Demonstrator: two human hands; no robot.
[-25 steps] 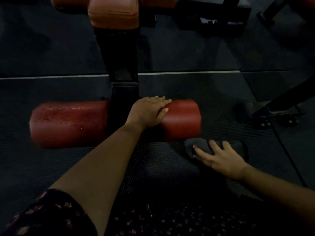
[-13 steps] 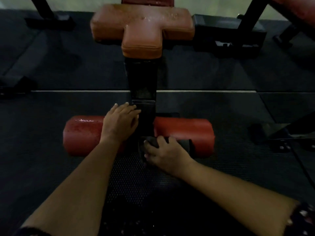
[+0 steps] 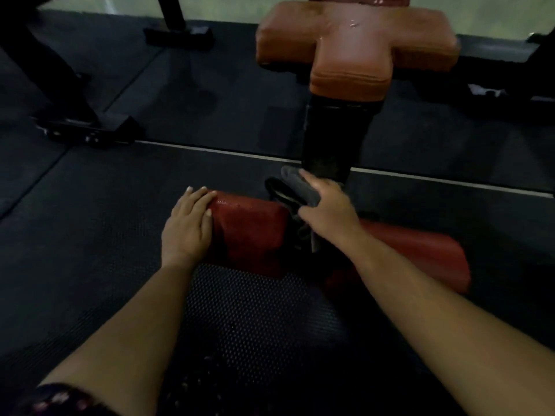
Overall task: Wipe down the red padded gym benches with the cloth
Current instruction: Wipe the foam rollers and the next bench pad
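Two bare hands of yours are down at the low red roller pad [image 3: 252, 235] of the bench. Your left hand [image 3: 187, 225] lies flat and open over the roller's left end, fingers spread across the top, gripping nothing. Your right hand [image 3: 326, 205] is closed around the dark grey cloth [image 3: 297, 186], pressing it against the black upright post [image 3: 333, 139] where the post meets the roller; part of the cloth sticks out past your fingertips. A second red roller section [image 3: 420, 250] runs under your right forearm. Beyond the post sits the orange-red cross-shaped seat pad [image 3: 354, 46], with wet spots on top. Everything rests on dark rubber floor mats [image 3: 120, 205].
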